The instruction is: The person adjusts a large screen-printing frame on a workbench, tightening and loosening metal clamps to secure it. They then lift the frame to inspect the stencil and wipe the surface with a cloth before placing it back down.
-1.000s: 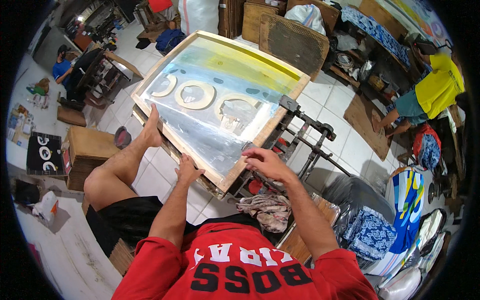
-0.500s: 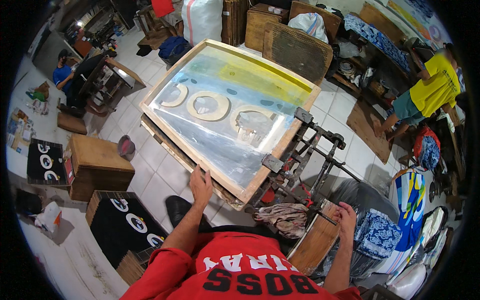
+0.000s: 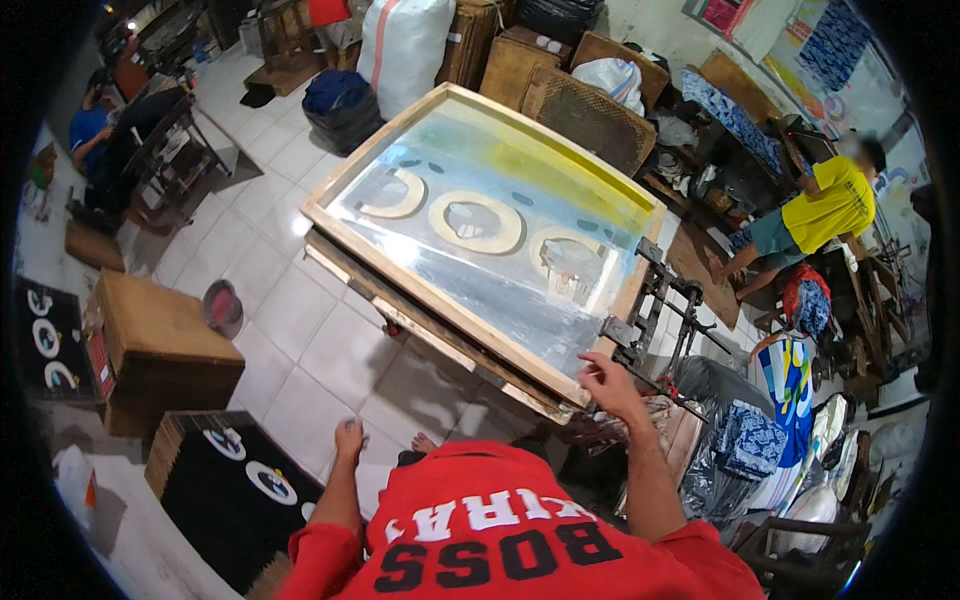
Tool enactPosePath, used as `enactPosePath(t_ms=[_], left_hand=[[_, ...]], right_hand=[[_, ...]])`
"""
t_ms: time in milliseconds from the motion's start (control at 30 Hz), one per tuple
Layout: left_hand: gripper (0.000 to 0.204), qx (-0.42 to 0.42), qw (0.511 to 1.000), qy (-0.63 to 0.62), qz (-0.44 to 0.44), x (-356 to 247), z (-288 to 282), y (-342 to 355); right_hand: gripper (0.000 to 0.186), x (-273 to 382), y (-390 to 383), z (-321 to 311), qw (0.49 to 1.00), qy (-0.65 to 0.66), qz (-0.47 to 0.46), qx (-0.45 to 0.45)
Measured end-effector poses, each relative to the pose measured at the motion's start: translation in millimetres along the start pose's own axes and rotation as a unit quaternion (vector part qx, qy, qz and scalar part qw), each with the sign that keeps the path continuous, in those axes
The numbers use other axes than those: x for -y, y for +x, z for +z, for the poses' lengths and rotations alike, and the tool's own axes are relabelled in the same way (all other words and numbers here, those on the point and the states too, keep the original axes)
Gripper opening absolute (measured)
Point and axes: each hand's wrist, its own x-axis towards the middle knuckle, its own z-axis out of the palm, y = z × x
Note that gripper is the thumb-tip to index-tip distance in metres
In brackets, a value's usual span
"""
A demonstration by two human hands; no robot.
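A large wooden-framed printing screen [image 3: 450, 322] lies tilted in the middle, its mesh smeared yellow and blue with three pale ring shapes. My right hand [image 3: 605, 380] is at the screen's near right corner, fingers apart, holding nothing. It is next to the black metal clamp stand [image 3: 652, 318]. My left hand [image 3: 348, 440] hangs low over the tiled floor, apart from the frame and empty, its fingers relaxed. My red shirt fills the lower edge.
A wooden box [image 3: 160, 345] and a black cloth printed with white rings [image 3: 235, 480] sit at lower left. A round red lid [image 3: 222, 305] lies on the tiles. A person in a yellow shirt [image 3: 830, 205] bends at the right. Crates and sacks [image 3: 400, 45] line the back.
My left hand has come off the screen's near edge and dropped to my side. My right hand has risen from low on the right to the screen's near corner.
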Motion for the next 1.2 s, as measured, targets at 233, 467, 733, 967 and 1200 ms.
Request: enactPosePath(t_ms=[233,467,733,967,1200], left_hand=[[0.027,-0.064,0.965,-0.153,-0.206,81,-170,4],[0.029,-0.172,0.930,-0.229,-0.232,58,-254,54],[0.032,-0.149,0.941,-0.271,-0.137,-36,-305,148],[0.046,0.006,0.990,-0.110,0.090,-274,-253,273],[0.058,0.272,0.941,-0.093,0.179,-523,-125,307]], right_hand=[[0.083,48,74,139,0.983,-0.163,-0.076,0.017],[0.092,71,175,224,0.958,-0.255,-0.127,-0.038],[0.059,133,253,322,0.960,-0.230,-0.114,-0.112],[0.050,148,250,320,0.957,-0.241,-0.085,-0.139],[0.054,193,226,302,0.949,-0.207,-0.082,-0.224]])
